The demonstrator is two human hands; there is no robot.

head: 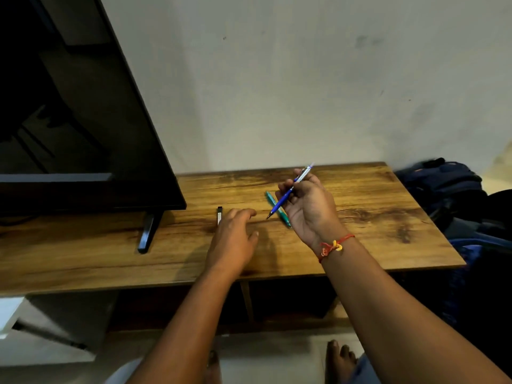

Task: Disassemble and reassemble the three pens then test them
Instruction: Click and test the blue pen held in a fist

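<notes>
My right hand holds a blue pen with a silver upper end, raised above the wooden table, tip pointing down and to the left. A teal pen lies on the table just behind that hand, partly hidden by it. A black pen lies to the left, its near end covered by my left hand. My left hand hovers low over the table with loosely spread fingers and holds nothing.
A large black TV screen stands at the left on a black foot. A white wall rises behind the table. Dark bags lie off the right edge. Bare feet show below the front edge.
</notes>
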